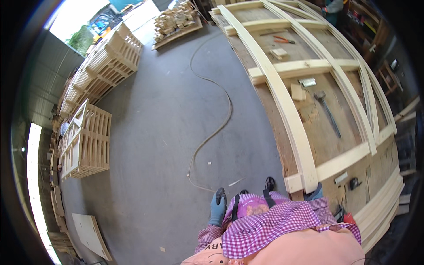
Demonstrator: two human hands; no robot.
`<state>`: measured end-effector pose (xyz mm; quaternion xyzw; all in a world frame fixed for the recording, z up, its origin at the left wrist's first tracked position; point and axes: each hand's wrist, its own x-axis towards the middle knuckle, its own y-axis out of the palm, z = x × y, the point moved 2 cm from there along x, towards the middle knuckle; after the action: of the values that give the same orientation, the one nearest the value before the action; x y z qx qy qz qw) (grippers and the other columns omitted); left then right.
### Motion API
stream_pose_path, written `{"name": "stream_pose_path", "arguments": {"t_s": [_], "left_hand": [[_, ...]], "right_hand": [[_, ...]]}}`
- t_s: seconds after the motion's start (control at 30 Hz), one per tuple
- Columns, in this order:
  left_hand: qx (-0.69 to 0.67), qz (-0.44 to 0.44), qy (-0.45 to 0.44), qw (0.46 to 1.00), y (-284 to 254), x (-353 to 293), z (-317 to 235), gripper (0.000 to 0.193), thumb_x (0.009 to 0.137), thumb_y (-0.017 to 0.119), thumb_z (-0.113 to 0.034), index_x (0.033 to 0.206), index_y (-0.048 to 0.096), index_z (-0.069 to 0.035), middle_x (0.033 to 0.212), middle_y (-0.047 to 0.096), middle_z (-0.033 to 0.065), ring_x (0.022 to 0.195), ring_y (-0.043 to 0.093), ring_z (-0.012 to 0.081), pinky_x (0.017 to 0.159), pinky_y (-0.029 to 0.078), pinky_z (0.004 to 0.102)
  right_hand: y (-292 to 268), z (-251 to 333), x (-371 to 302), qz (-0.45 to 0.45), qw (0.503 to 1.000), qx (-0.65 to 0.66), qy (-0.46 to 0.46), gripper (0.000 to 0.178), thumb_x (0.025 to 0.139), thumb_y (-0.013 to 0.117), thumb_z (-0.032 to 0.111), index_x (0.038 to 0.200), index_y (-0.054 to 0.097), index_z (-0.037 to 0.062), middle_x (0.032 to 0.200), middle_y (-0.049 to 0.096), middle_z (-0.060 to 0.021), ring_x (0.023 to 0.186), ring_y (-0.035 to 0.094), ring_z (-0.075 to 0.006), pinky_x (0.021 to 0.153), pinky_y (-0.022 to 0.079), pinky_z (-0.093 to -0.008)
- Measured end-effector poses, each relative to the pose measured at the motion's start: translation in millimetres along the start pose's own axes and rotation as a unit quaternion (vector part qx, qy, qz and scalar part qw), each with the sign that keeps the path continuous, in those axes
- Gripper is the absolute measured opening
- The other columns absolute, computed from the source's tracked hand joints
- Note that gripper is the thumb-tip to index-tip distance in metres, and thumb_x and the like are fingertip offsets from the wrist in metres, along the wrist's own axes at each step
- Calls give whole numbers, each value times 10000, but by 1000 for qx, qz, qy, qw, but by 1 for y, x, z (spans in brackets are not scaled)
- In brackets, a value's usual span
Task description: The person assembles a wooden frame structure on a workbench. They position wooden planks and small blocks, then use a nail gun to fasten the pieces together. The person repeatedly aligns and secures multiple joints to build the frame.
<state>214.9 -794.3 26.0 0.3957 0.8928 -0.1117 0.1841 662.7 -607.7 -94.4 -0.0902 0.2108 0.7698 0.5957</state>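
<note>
My left hand [217, 209], in a blue-grey glove with dark fingertips, is held out low at my left side over the grey floor. Its fingers are drawn together, and whatever they hold, if anything, is hidden. My right hand [315, 193], gloved in blue, is at the near end of a long pale beam [282, 104]; its fingers are out of sight, so I cannot tell whether it grips. That beam belongs to a wooden frame with crosspieces [344, 161], lying on a plywood-topped table [324, 117]. Inside the frame lie a hammer [329, 115], small wood blocks [298, 92] and red-handled pliers [283, 40].
A hose [229, 106] winds across the floor [150, 145]. Slatted wooden stacks [95, 141] stand at left, a loose panel [92, 236] near them. A pallet of wood offcuts [176, 26] is farther off. Planks [380, 212] lie at right. Another person [333, 9] is at the far right.
</note>
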Motion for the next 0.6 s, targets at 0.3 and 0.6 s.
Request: {"name": "stream_pose_path", "arguments": {"t_s": [0.3, 0.6], "left_hand": [[56, -85, 47, 994, -18, -17, 12, 299, 907, 520, -95, 1191, 552, -9, 1119, 614, 68, 1028, 564, 140, 870, 439, 256], [-42, -103, 27, 993, -18, -13, 20, 276, 890, 512, -50, 1153, 567, 14, 1133, 624, 82, 1043, 575, 144, 935, 418, 258]], "right_hand": [[22, 60, 13, -67, 941, 262, 203, 434, 905, 406, 341, 1224, 488, 58, 1128, 607, -83, 984, 600, -245, 811, 511, -393], [9, 97, 11, -78, 948, 236, 201, 430, 901, 397, 335, 1222, 495, 67, 1132, 608, -77, 988, 600, -243, 820, 505, -391]]}}
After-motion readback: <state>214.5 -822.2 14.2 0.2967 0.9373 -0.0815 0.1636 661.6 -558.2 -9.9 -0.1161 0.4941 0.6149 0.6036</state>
